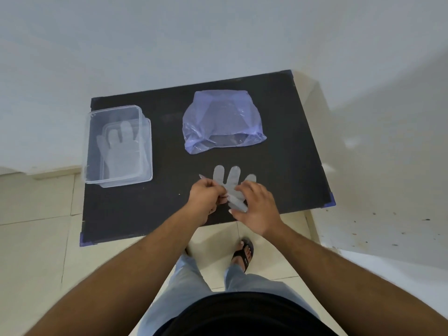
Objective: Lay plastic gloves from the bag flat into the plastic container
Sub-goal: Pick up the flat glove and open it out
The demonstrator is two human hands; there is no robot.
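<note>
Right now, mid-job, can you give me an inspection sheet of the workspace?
Surface: black rectangular table, flat, blue corner caps.
Job's things: clear plastic container at left, a glove laid flat inside; crumpled purple plastic bag at centre back, mouth open; translucent plastic glove at front, fingers pointing away.
Clutter: nothing seen.
Hands: left hand and right hand both pinch the front glove.
Cables: nothing seen.
Surroundings: pale wall, tiled floor.

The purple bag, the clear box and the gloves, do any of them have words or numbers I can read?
No readable text on any of them.
Translucent purple plastic bag: plain.
Clear rectangular plastic container: no label visible.
Thin clear plastic glove held by both hands: no print.
Black tabletop: no markings.
</note>
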